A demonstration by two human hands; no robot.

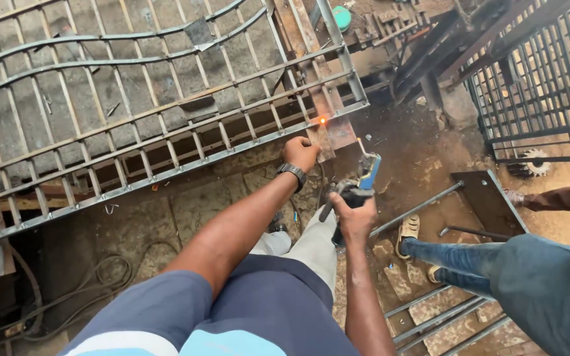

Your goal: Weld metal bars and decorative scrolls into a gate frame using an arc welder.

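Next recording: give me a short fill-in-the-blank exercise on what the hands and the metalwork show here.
1. The left hand rests on the frame of the metal ____, close to the glowing spot.
2. The right hand grips a welding holder with a ____ handle.
3. The watch sits on the ____ wrist.
4. Another person's leg in blue jeans is on the ____ side of the view.

Missing words: gate; blue; left; right

**Hands at a metal gate frame**

The left hand (300,153) rests against the metal gate frame (166,125) near a glowing weld spot (322,120). The right hand (354,214) grips a blue-handled electrode holder (364,178). Another person's jeans-clad leg (470,257) stands just right.
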